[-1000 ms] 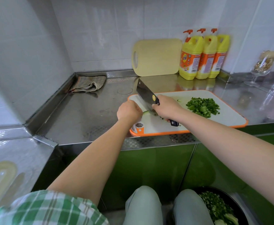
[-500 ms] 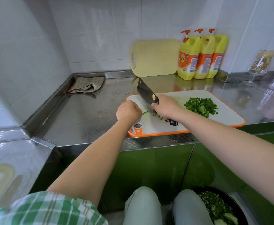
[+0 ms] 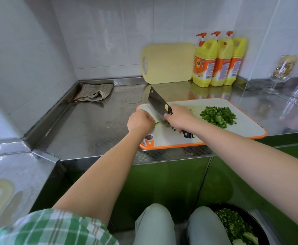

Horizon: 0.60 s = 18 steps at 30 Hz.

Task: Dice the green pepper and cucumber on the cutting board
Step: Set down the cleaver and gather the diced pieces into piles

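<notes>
A white cutting board with an orange rim (image 3: 247, 128) lies on the steel counter. A heap of diced green pieces (image 3: 218, 116) sits on its right half. My right hand (image 3: 179, 117) grips the black handle of a cleaver (image 3: 158, 105), whose blade points away to the left with its edge down on the board. My left hand (image 3: 140, 121) is curled on the board just left of the blade, over a small green piece (image 3: 158, 123) that it mostly hides. Small cut bits lie under the blade.
A folded cloth (image 3: 94, 92) lies at the counter's back left. A pale yellow board (image 3: 168, 62) leans on the wall beside three yellow detergent bottles (image 3: 218, 62). A glass (image 3: 279, 73) stands far right. On the floor, a black bowl (image 3: 257, 225) holds chopped greens.
Both hands stay at the same spot on the board. The cleaver's blade has shifted only slightly between frames.
</notes>
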Each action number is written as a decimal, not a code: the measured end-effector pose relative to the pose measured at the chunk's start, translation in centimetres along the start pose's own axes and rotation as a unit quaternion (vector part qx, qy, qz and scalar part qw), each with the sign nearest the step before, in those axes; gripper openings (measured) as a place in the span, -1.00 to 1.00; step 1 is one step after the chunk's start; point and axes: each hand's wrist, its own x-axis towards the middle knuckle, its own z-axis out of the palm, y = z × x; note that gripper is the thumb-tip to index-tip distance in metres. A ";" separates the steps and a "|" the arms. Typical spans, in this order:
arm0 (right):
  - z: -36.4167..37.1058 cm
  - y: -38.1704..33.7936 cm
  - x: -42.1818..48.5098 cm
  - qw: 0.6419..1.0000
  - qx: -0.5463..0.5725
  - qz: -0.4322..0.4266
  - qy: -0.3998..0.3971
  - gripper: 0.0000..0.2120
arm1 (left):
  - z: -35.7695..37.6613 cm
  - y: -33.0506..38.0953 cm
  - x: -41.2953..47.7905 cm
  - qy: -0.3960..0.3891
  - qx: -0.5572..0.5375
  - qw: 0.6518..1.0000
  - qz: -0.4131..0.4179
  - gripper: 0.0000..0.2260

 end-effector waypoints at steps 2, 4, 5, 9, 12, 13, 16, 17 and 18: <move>-0.3 -0.2 -0.1 1.000 -0.018 -0.007 -0.014 -0.77 | 0.0 0.1 0.0 -0.001 -0.004 1.000 -0.004 -0.86; -0.1 -0.2 -0.2 0.999 -0.023 0.000 -0.031 -0.84 | 0.0 0.2 -0.1 -0.001 -0.005 1.000 -0.003 -0.86; 0.0 -0.1 -0.2 0.999 -0.019 0.006 -0.037 -0.87 | 0.0 0.3 -0.1 -0.001 -0.005 1.000 -0.002 -0.85; 0.6 0.0 0.0 0.999 -0.016 0.015 -0.035 -0.90 | -0.2 0.4 -0.3 -0.004 -0.004 1.000 -0.001 -0.83; 0.3 0.2 0.0 1.000 -0.001 0.013 -0.014 -0.90 | -0.2 0.4 -0.3 -0.003 -0.010 1.000 0.000 -0.86; 0.1 0.3 -0.1 1.000 0.007 0.009 -0.007 -0.87 | -0.2 0.4 -0.4 -0.002 -0.011 1.000 -0.001 -0.87; -0.6 0.1 -0.5 1.000 0.007 -0.006 -0.010 -0.78 | -0.3 0.6 -0.5 0.002 -0.019 1.000 -0.006 -0.88; -0.6 0.0 -0.7 1.000 0.003 -0.009 -0.018 -0.78 | -0.3 0.6 -0.6 0.004 -0.023 1.000 -0.008 -0.88; -0.6 -0.1 -0.8 1.000 0.002 -0.010 -0.027 -0.80 | -0.4 0.7 -0.6 0.005 -0.026 1.000 -0.009 -0.89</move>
